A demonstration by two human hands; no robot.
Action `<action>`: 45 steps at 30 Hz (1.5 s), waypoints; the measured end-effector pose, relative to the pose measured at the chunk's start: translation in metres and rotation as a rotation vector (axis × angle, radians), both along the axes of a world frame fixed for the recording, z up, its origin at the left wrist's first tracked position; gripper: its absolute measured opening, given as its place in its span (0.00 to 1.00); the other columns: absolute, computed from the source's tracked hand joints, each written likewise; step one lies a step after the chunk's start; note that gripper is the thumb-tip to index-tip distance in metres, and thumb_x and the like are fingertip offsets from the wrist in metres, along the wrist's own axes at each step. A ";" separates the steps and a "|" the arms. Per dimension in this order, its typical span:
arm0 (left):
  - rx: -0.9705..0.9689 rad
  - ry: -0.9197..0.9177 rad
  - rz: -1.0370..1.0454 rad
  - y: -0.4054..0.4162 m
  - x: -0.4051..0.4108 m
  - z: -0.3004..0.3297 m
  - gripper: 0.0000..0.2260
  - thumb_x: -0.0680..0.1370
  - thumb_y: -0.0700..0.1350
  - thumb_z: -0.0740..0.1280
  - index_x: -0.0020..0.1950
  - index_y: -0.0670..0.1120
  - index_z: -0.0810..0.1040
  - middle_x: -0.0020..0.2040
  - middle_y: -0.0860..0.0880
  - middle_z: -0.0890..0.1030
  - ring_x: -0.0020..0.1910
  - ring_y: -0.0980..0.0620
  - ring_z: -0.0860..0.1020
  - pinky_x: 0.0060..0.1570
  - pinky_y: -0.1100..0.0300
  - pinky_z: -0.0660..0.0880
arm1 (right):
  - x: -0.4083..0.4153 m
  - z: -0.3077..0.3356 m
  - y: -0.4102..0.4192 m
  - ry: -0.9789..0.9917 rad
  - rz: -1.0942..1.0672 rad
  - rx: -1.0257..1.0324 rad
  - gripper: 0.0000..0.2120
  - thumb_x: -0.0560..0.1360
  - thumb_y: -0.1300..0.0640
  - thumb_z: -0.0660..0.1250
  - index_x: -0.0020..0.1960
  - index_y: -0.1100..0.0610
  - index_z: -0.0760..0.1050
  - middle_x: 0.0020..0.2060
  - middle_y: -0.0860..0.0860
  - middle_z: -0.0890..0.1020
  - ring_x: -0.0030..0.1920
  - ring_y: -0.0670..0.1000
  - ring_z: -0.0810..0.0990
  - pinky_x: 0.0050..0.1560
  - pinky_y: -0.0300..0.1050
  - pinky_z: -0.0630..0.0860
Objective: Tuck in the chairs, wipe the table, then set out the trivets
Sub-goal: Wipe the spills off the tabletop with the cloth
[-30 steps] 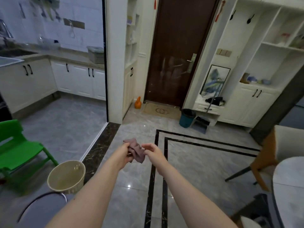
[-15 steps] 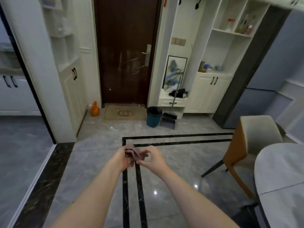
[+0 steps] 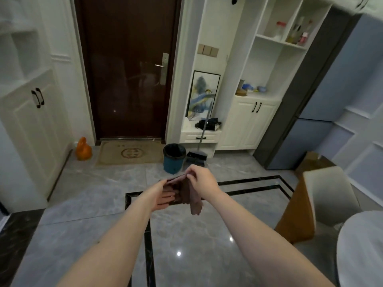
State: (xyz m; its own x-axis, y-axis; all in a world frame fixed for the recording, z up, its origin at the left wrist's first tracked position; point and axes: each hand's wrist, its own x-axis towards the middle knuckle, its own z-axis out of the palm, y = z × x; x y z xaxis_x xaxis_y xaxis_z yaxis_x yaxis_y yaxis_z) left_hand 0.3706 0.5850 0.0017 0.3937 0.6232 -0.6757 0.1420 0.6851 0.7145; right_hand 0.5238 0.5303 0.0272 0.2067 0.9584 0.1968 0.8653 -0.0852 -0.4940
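Note:
A mauve cloth (image 3: pixel 190 195) hangs in front of me between both hands. My right hand (image 3: pixel 202 180) pinches its upper edge, and my left hand (image 3: pixel 162 194) holds it from the left with the fingers spread flat behind the fabric. A chair (image 3: pixel 315 206) with an orange shell and a pale cushion stands at the right, beside the round white table (image 3: pixel 360 245) whose edge shows at the lower right. No trivets are in view.
A dark entrance door (image 3: pixel 128 67) faces me, with a doormat (image 3: pixel 130 153), an orange jug (image 3: pixel 83 149), a teal bin (image 3: pixel 173 158) and a broom with dustpan (image 3: pixel 198 156) near it. White cabinets flank the door. A cardboard box (image 3: pixel 313 162) sits behind the chair.
My view has swung right, from the kitchen and green chair toward the door and table. The bunched cloth has been drawn open between my hands and now hangs down.

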 end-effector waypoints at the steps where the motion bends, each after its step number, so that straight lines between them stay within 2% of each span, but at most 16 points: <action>1: 0.014 0.016 -0.028 0.020 0.014 -0.002 0.20 0.81 0.56 0.56 0.57 0.41 0.77 0.55 0.44 0.79 0.57 0.45 0.76 0.58 0.52 0.70 | 0.016 0.000 0.019 -0.017 -0.021 0.001 0.06 0.78 0.59 0.61 0.51 0.54 0.76 0.47 0.51 0.81 0.49 0.52 0.77 0.50 0.49 0.75; 5: 0.111 0.141 -0.091 0.092 0.064 -0.005 0.21 0.82 0.53 0.55 0.65 0.39 0.71 0.61 0.41 0.76 0.61 0.43 0.74 0.57 0.53 0.68 | 0.076 0.007 0.080 -0.041 -0.114 -0.010 0.07 0.78 0.60 0.59 0.49 0.53 0.76 0.47 0.51 0.80 0.50 0.53 0.77 0.51 0.49 0.74; 8: 0.377 0.246 -0.122 0.143 0.112 -0.002 0.09 0.79 0.45 0.64 0.55 0.41 0.74 0.52 0.42 0.73 0.50 0.46 0.72 0.50 0.56 0.66 | 0.120 0.016 0.115 -0.090 -0.161 -0.043 0.07 0.78 0.60 0.59 0.50 0.54 0.76 0.47 0.53 0.80 0.50 0.55 0.77 0.51 0.49 0.73; 9: 0.469 0.252 -0.178 0.155 0.129 -0.003 0.08 0.77 0.42 0.66 0.54 0.42 0.74 0.53 0.42 0.72 0.50 0.47 0.71 0.48 0.58 0.66 | 0.133 0.018 0.123 -0.094 -0.179 -0.045 0.07 0.78 0.60 0.59 0.50 0.55 0.76 0.48 0.54 0.81 0.51 0.56 0.77 0.50 0.49 0.73; 13: 0.689 0.251 -0.558 0.187 0.220 -0.001 0.35 0.69 0.46 0.75 0.71 0.44 0.62 0.67 0.43 0.66 0.65 0.46 0.68 0.57 0.58 0.67 | 0.201 0.018 0.161 -0.124 -0.269 -0.068 0.07 0.79 0.59 0.59 0.51 0.56 0.76 0.49 0.54 0.81 0.52 0.55 0.77 0.51 0.49 0.72; 15: 0.823 0.311 -0.686 0.201 0.263 -0.009 0.40 0.68 0.50 0.76 0.74 0.48 0.59 0.70 0.45 0.63 0.68 0.45 0.66 0.62 0.54 0.67 | 0.236 0.014 0.178 -0.122 -0.294 -0.083 0.08 0.79 0.59 0.58 0.53 0.57 0.76 0.50 0.54 0.81 0.53 0.55 0.77 0.51 0.48 0.72; 17: 0.940 0.352 -0.709 0.217 0.303 -0.021 0.35 0.68 0.51 0.75 0.71 0.49 0.63 0.67 0.45 0.66 0.66 0.45 0.68 0.62 0.53 0.69 | 0.270 0.010 0.191 -0.117 -0.301 -0.084 0.09 0.79 0.59 0.59 0.54 0.57 0.76 0.51 0.54 0.81 0.53 0.54 0.77 0.51 0.47 0.72; 19: 1.020 0.377 -0.656 0.235 0.352 -0.032 0.25 0.71 0.50 0.72 0.66 0.49 0.70 0.61 0.45 0.71 0.60 0.46 0.71 0.57 0.54 0.72 | 0.317 0.003 0.207 -0.112 -0.306 -0.060 0.08 0.79 0.60 0.59 0.53 0.57 0.77 0.51 0.54 0.81 0.53 0.54 0.77 0.51 0.46 0.72; 21: 1.070 0.366 -0.617 0.252 0.403 -0.034 0.13 0.74 0.47 0.68 0.57 0.48 0.76 0.55 0.46 0.75 0.54 0.47 0.75 0.50 0.56 0.74 | 0.370 -0.003 0.222 -0.086 -0.333 -0.050 0.08 0.78 0.60 0.60 0.53 0.58 0.77 0.50 0.54 0.81 0.53 0.55 0.77 0.50 0.45 0.71; 23: 1.090 0.389 -0.598 0.271 0.457 -0.031 0.02 0.76 0.44 0.64 0.44 0.48 0.76 0.47 0.45 0.78 0.47 0.46 0.77 0.43 0.56 0.73 | 0.426 -0.007 0.237 -0.056 -0.380 -0.063 0.08 0.78 0.59 0.61 0.53 0.57 0.77 0.50 0.54 0.82 0.53 0.55 0.78 0.49 0.45 0.71; 27: 1.116 0.442 -0.556 0.302 0.530 -0.017 0.07 0.77 0.44 0.62 0.40 0.48 0.74 0.41 0.46 0.79 0.43 0.46 0.78 0.37 0.59 0.68 | 0.504 -0.003 0.255 -0.077 -0.426 -0.132 0.08 0.78 0.58 0.61 0.54 0.56 0.77 0.51 0.54 0.82 0.54 0.55 0.78 0.50 0.48 0.74; 32: 1.046 0.437 -0.484 0.349 0.636 -0.007 0.05 0.76 0.44 0.64 0.44 0.44 0.77 0.46 0.44 0.80 0.48 0.43 0.78 0.42 0.56 0.72 | 0.599 -0.001 0.283 -0.016 -0.546 -0.190 0.07 0.77 0.57 0.63 0.52 0.56 0.78 0.49 0.54 0.82 0.52 0.55 0.79 0.49 0.46 0.75; 36: 0.802 0.341 -0.427 0.385 0.720 -0.013 0.03 0.74 0.40 0.65 0.47 0.45 0.77 0.51 0.44 0.81 0.52 0.43 0.78 0.50 0.56 0.75 | 0.660 -0.004 0.314 0.128 -0.653 -0.161 0.09 0.75 0.57 0.66 0.50 0.60 0.80 0.49 0.55 0.82 0.52 0.54 0.79 0.52 0.47 0.77; 39: 0.523 0.219 -0.359 0.414 0.794 -0.017 0.07 0.75 0.35 0.60 0.42 0.45 0.76 0.50 0.39 0.80 0.47 0.39 0.80 0.42 0.48 0.79 | 0.713 -0.007 0.347 0.251 -0.716 -0.168 0.08 0.75 0.57 0.67 0.49 0.61 0.81 0.45 0.54 0.82 0.49 0.52 0.80 0.52 0.45 0.77; 42: 0.233 0.159 -0.368 0.439 0.850 -0.007 0.07 0.79 0.37 0.57 0.49 0.40 0.74 0.39 0.39 0.77 0.34 0.42 0.77 0.29 0.51 0.75 | 0.762 -0.011 0.376 0.365 -0.757 -0.154 0.06 0.74 0.59 0.68 0.47 0.60 0.81 0.42 0.52 0.81 0.48 0.53 0.81 0.53 0.51 0.79; 45: 0.166 0.160 -0.429 0.473 0.910 -0.002 0.08 0.80 0.37 0.55 0.52 0.37 0.73 0.35 0.40 0.75 0.31 0.43 0.75 0.35 0.50 0.75 | 0.818 -0.011 0.404 0.401 -0.788 -0.178 0.06 0.74 0.59 0.68 0.49 0.60 0.81 0.43 0.51 0.80 0.44 0.50 0.79 0.52 0.46 0.79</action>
State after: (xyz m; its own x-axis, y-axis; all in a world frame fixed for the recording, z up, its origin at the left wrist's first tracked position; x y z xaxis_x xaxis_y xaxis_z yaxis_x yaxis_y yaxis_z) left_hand 1.2807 1.0577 0.0002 0.5377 0.5318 -0.6543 0.5038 0.4196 0.7551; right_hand 1.3417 0.9341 0.0166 0.8378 0.5191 -0.1691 0.2890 -0.6845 -0.6693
